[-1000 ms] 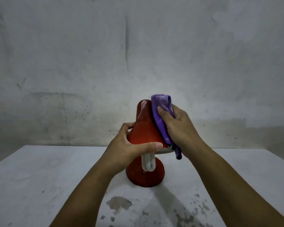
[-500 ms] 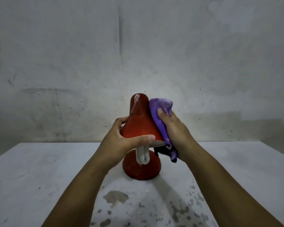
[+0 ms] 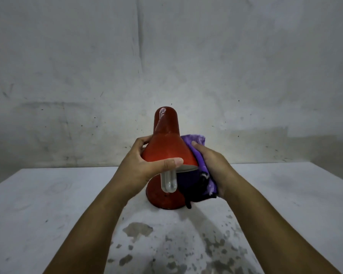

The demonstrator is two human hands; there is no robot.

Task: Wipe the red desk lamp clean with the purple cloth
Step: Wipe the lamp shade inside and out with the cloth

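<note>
The red desk lamp (image 3: 166, 143) stands on its round red base (image 3: 162, 198) on the white table, its cone shade tilted toward me with a white bulb (image 3: 168, 180) sticking out below. My left hand (image 3: 145, 167) grips the shade's lower left side, thumb across the front rim. My right hand (image 3: 210, 165) holds the purple cloth (image 3: 194, 141) against the shade's lower right side. The cloth's lower part hangs dark under the rim and hides part of the base.
The white table (image 3: 48, 214) has peeling grey patches near its front middle. A stained white wall (image 3: 166, 56) rises right behind the table's far edge.
My right hand has slid the cloth down from the shade's narrow top to its lower right side. My left hand keeps its grip on the shade.
</note>
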